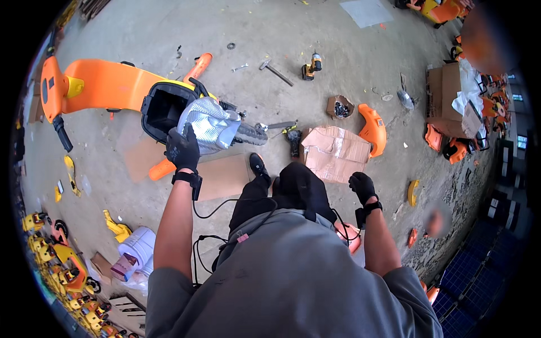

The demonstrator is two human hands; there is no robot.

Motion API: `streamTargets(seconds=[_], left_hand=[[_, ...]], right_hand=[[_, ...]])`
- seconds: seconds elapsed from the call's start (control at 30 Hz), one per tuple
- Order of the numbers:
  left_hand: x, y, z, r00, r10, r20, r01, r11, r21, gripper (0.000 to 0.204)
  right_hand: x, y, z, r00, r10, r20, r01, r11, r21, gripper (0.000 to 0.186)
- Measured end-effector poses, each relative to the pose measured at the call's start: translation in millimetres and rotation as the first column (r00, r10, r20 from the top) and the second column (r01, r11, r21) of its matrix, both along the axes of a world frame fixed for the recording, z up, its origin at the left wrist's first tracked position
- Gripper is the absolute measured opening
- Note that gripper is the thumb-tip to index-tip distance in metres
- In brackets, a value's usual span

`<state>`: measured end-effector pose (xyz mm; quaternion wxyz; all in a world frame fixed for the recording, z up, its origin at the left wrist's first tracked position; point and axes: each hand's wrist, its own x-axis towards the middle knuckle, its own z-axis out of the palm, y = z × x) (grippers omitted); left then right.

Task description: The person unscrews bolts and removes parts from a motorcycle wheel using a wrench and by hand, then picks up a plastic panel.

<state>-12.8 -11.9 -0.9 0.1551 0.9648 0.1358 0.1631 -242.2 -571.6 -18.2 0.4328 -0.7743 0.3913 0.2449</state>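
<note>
At the orange scooter's open black bin (164, 107), the silvery cover (209, 121) looks light, soft and slippery, so pinch its rim where your left hand (183, 151) meets it, grip unclear, your right hand (362, 186) curled, apparently empty.

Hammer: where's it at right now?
Head view, upper middle: the hammer lies on the floor, between the wrench on its left and the drill on its right.

grey short-sleeved shirt (298, 276), pink clip (242, 238) on it, black cables (205, 217). black gloves (182, 151) on both hands (361, 186), black wrist straps (189, 178) with boxy modules, black trousers (301, 183), dark shoe (258, 164).
</note>
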Motion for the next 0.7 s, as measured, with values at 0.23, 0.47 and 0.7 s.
streamTargets(seconds=[0.23,0.47,0.7], left_hand=[[24,-25,25,0.995,0.092,0.032,-0.095,0.991,0.098,0.036],[19,-17,30,0.972,0.230,0.042,-0.232,0.970,0.069,0.048],[47,-30,26,0.906,0.409,0.108,-0.423,0.883,0.204,0.045]], right_hand=[[219,21,73,0.892,0.248,0.378,-0.219,0.968,-0.120,0.033],[482,173,86,0.571,0.660,0.488,-0.748,0.663,-0.022,0.033],[616,288,-71,0.390,0.870,0.303,-0.915,0.328,0.235,0.026]])
